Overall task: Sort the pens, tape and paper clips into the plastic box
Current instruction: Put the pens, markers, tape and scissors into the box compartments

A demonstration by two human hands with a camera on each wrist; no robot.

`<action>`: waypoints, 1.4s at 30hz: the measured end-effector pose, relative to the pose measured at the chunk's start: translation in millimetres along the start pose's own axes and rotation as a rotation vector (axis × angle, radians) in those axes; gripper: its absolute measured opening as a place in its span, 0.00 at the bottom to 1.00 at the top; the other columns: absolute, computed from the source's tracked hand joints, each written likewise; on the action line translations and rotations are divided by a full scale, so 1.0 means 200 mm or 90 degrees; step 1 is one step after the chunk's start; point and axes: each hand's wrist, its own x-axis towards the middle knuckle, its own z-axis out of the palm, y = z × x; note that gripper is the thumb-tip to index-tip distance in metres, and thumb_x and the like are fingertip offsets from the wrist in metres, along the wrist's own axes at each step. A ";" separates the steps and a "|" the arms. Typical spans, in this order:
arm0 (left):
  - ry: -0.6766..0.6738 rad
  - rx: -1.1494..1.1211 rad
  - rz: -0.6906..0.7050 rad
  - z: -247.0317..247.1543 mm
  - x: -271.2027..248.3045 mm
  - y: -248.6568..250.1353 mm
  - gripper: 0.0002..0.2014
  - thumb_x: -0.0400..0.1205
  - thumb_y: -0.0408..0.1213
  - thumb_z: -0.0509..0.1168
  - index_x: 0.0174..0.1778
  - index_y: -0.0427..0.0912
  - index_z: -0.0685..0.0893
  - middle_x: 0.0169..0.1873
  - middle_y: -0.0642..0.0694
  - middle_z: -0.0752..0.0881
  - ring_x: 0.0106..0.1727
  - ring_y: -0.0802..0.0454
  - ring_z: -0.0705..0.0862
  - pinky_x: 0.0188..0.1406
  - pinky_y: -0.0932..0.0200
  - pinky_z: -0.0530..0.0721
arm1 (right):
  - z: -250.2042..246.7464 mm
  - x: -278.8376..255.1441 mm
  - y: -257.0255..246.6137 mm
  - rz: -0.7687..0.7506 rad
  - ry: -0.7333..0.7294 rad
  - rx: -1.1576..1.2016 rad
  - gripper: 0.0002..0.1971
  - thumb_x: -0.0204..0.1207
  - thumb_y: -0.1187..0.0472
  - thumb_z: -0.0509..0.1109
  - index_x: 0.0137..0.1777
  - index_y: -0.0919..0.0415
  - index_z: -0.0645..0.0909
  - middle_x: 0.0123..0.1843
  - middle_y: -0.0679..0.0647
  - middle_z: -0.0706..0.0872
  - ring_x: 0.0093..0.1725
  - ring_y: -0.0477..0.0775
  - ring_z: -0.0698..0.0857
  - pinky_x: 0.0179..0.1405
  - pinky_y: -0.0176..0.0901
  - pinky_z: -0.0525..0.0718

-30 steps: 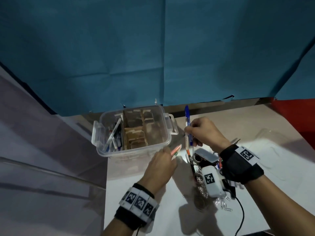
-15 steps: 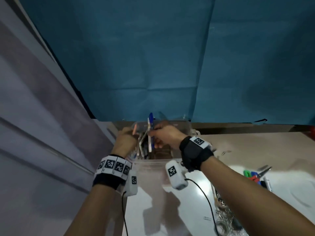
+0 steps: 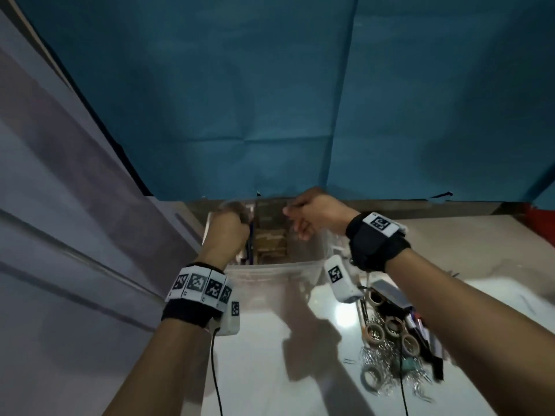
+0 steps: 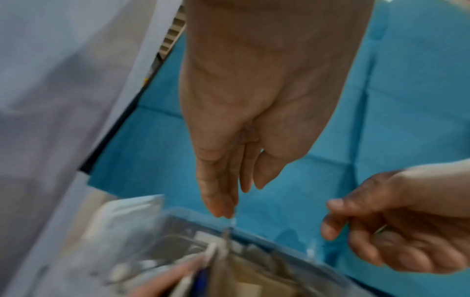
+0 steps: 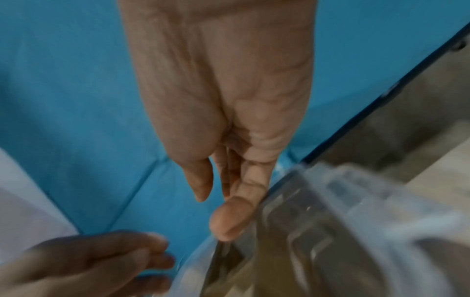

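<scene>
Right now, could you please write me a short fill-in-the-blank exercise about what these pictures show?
1. Both hands, the left hand and the right hand, are above the clear plastic ____.
2. The tape rolls lie on the table below the ____ forearm.
3. The backdrop behind the table is ____.
4. Neither hand holds a ____.

Missing words: box; right; blue; pen

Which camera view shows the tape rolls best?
The head view. It shows several tape rolls lying on the table right of the plastic box, among paper clips. Neither wrist view shows them: both look at the fingers, the box and the blue backdrop.
</scene>
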 end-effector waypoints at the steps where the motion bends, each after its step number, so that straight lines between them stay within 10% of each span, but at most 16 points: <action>1: 0.010 -0.016 0.033 0.01 -0.05 0.09 0.08 0.83 0.34 0.63 0.48 0.41 0.88 0.46 0.43 0.90 0.49 0.43 0.88 0.46 0.59 0.78 | -0.09 -0.04 0.03 -0.009 0.024 0.004 0.14 0.83 0.62 0.69 0.48 0.77 0.80 0.28 0.66 0.84 0.22 0.59 0.84 0.24 0.48 0.86; 5: -0.141 -0.196 0.243 0.12 -0.31 0.45 0.08 0.87 0.36 0.64 0.47 0.44 0.88 0.33 0.53 0.90 0.33 0.65 0.88 0.38 0.66 0.84 | -0.42 -0.20 0.21 0.005 0.155 0.019 0.09 0.82 0.68 0.67 0.42 0.72 0.82 0.31 0.69 0.83 0.22 0.58 0.80 0.19 0.41 0.77; 10: -0.445 -0.094 0.346 0.56 -0.42 0.68 0.10 0.87 0.39 0.63 0.49 0.40 0.89 0.42 0.47 0.91 0.43 0.52 0.90 0.48 0.50 0.89 | -0.58 -0.26 0.58 0.146 0.174 -0.039 0.07 0.81 0.69 0.66 0.44 0.68 0.85 0.31 0.64 0.85 0.26 0.57 0.80 0.20 0.39 0.76; 15: -0.345 0.004 0.219 0.98 -0.32 0.67 0.13 0.86 0.27 0.58 0.62 0.35 0.85 0.62 0.38 0.86 0.64 0.44 0.84 0.61 0.57 0.80 | -0.56 -0.18 0.95 0.252 0.141 -0.159 0.07 0.75 0.66 0.70 0.47 0.69 0.87 0.38 0.63 0.90 0.33 0.57 0.87 0.31 0.46 0.89; 25: -0.268 0.189 0.049 1.22 -0.13 0.66 0.18 0.85 0.25 0.57 0.71 0.37 0.73 0.62 0.36 0.81 0.60 0.34 0.85 0.61 0.39 0.85 | -0.44 -0.05 1.05 0.232 0.072 -0.278 0.18 0.72 0.60 0.76 0.62 0.58 0.83 0.57 0.57 0.88 0.55 0.59 0.87 0.55 0.48 0.88; 29: -0.248 0.175 -0.006 1.24 -0.16 0.65 0.18 0.84 0.25 0.58 0.71 0.37 0.70 0.64 0.35 0.78 0.63 0.36 0.82 0.61 0.41 0.84 | -0.37 0.02 1.06 0.280 -0.006 -0.314 0.08 0.76 0.60 0.71 0.51 0.61 0.87 0.41 0.53 0.87 0.45 0.57 0.89 0.45 0.45 0.87; 32: -0.252 0.136 -0.031 1.24 -0.17 0.64 0.18 0.84 0.23 0.58 0.70 0.33 0.71 0.66 0.33 0.78 0.64 0.35 0.81 0.64 0.42 0.82 | -0.42 0.02 1.04 0.286 0.017 -0.231 0.09 0.76 0.61 0.71 0.53 0.65 0.85 0.48 0.59 0.89 0.46 0.60 0.89 0.46 0.48 0.89; 35: -0.243 0.057 -0.074 1.20 -0.20 0.65 0.15 0.84 0.29 0.64 0.66 0.30 0.75 0.61 0.33 0.82 0.58 0.37 0.84 0.58 0.45 0.85 | -0.52 -0.01 1.02 0.259 0.048 -0.077 0.15 0.82 0.56 0.67 0.37 0.65 0.83 0.33 0.62 0.87 0.30 0.59 0.84 0.27 0.44 0.79; 38: -0.241 -0.065 -0.134 1.18 -0.27 0.66 0.18 0.83 0.30 0.64 0.68 0.31 0.72 0.59 0.35 0.82 0.50 0.43 0.82 0.44 0.54 0.79 | -0.69 -0.11 0.98 0.259 0.070 0.114 0.14 0.85 0.59 0.63 0.49 0.72 0.81 0.43 0.74 0.90 0.36 0.65 0.88 0.33 0.46 0.83; 42: -0.298 -0.066 -0.184 1.21 -0.40 0.64 0.23 0.86 0.36 0.62 0.73 0.33 0.63 0.64 0.33 0.81 0.59 0.37 0.82 0.50 0.52 0.77 | -0.91 -0.28 0.99 0.245 0.089 0.159 0.10 0.86 0.62 0.62 0.52 0.71 0.80 0.40 0.66 0.88 0.29 0.57 0.89 0.26 0.42 0.87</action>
